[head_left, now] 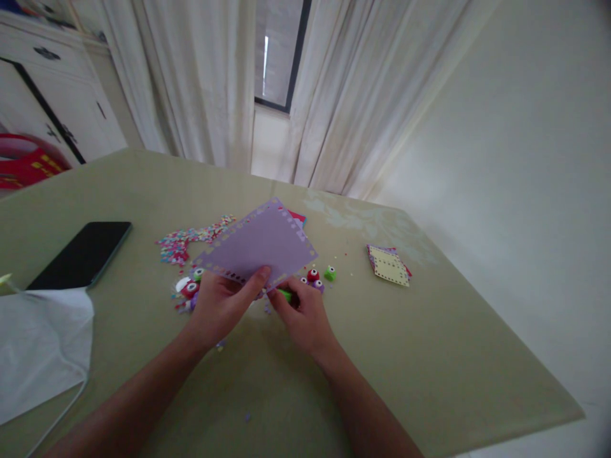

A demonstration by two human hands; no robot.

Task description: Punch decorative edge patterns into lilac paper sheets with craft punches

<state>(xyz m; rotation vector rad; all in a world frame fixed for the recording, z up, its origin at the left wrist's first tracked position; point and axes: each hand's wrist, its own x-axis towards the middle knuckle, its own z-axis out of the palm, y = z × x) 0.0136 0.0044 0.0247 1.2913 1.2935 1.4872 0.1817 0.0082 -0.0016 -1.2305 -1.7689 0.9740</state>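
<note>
- near the middle of the table (382, 356), the left hand (217, 312) is closed on a purple sheet (265, 245), thumb pressed flat on its upper face close to the near edge, the other fingers tucked underneath and mostly hidden
- at the sheet's near corner, the right hand (308, 315) has its fingers curled together around a small green object (286, 295), most of it covered by the grip; whether it bites on the paper cannot be told
- the purple sheet is held tilted above the table between both hands and the confetti, with small cut-outs running along its edges
- just beyond the right hand sit a red eyed figure (313, 275), a purple eyed figure (318, 285) and, slightly apart to the right, a green eyed figure (330, 273)
- just beside the left hand, on its outer side, is a cluster of eyed figures (189, 288); past it lies scattered confetti (193, 239)
- to the right, a stretch of tabletop runs from the right hand to a stack of punched cards (390, 266), well apart from it, and on to the slanting table edge
- on the left, a dark phone (82, 254) and a white mask (45, 350) bound the space beside the left forearm
- at the far side, the table reaches toward pale curtains (191, 76)
</note>
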